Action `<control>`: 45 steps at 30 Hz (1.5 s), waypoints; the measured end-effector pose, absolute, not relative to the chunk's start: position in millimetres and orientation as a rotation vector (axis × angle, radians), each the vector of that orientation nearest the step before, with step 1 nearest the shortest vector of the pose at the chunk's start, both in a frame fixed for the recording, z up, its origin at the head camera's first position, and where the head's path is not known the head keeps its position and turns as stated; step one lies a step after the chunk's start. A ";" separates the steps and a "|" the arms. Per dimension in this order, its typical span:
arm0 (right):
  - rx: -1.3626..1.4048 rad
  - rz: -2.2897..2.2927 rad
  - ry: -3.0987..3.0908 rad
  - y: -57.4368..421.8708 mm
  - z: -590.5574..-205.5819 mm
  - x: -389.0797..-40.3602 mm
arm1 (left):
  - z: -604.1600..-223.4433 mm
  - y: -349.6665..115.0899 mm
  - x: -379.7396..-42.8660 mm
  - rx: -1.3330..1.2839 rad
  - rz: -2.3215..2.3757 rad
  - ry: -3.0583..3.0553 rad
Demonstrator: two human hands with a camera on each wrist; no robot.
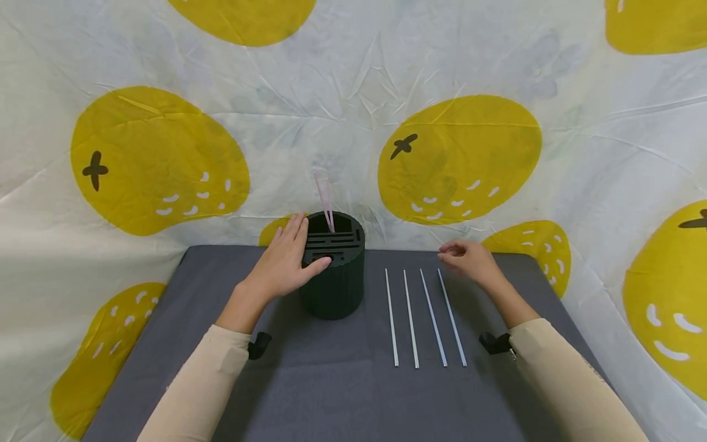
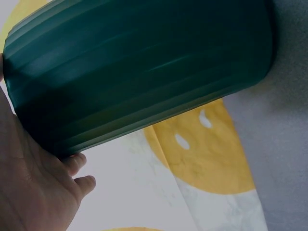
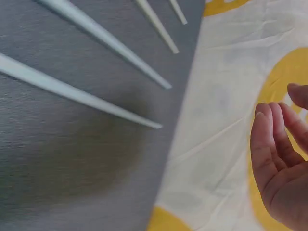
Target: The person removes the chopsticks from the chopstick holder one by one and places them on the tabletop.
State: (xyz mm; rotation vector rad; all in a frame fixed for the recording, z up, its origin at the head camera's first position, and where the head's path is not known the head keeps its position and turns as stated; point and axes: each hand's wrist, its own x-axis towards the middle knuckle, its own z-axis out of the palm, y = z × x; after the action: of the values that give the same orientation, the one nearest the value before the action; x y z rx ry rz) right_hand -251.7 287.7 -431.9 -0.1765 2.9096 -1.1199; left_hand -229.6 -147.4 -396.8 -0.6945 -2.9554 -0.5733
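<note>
A dark green ribbed utensil holder (image 1: 334,291) with a slotted black top stands at the back of the table. My left hand (image 1: 284,261) rests on its left rim, fingers stretched over the top and thumb along the front; in the left wrist view the palm is against the holder (image 2: 144,62). Two pink chopsticks (image 1: 322,196) lean inside its rear opening. Several pale chopsticks (image 1: 433,319) lie in a spaced row to the right. My right hand (image 1: 469,261) hovers near their far ends, fingers loosely bent. The right wrist view shows nothing between its thumb and fingers.
A dark grey cloth (image 1: 326,393) covers the table. Right behind its back edge hangs a white fabric backdrop (image 1: 342,80) printed with yellow fruit; it also runs along both sides.
</note>
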 end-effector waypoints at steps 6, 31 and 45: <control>-0.321 -1.145 2.889 262.0 -406.0 -263.2 | -397.8 -149.4 -230.8 -0.692 -0.573 -2.946; -0.628 -1.425 2.665 130.9 -340.2 -309.0 | -398.1 -148.1 -230.5 -0.690 -0.602 -2.941; -0.709 -1.350 2.624 87.9 -336.0 -325.8 | -397.5 -146.9 -230.5 -0.703 -0.618 -2.921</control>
State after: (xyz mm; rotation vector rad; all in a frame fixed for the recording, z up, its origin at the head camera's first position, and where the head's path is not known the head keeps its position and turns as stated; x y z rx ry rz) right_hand -325.8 87.9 -336.0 -0.7090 2.6244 -1.3499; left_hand -230.5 -146.9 -397.5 -0.7032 -2.9212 -0.6181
